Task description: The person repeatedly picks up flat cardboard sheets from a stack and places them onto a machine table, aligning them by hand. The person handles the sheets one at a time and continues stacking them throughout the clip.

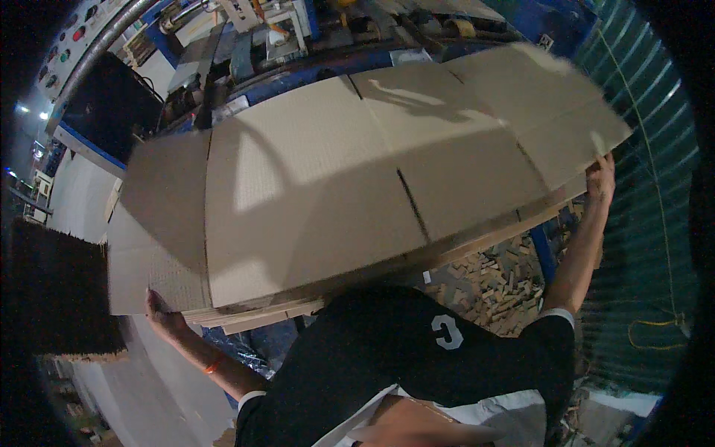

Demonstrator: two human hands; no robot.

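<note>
A wide, flat cardboard sheet [313,201] with creases and dark slots spans the view in front of me, its right side farther up than its left. My left hand [165,316] is closed on its near left edge, the thumb on top. At the right end, my right hand [601,177] is closed on the near corner, its fingers partly hidden by the board. Under the sheet's near edge show the edges of more cardboard sheets [261,319]. Whether the top sheet touches them all along cannot be seen.
Beyond the sheet stands a blue machine with rollers [342,41]. A control panel with buttons [71,45] is at the far left, above a dark stack [59,290]. Cardboard offcuts [491,287] litter the floor. A green corrugated wall [648,208] rises at right.
</note>
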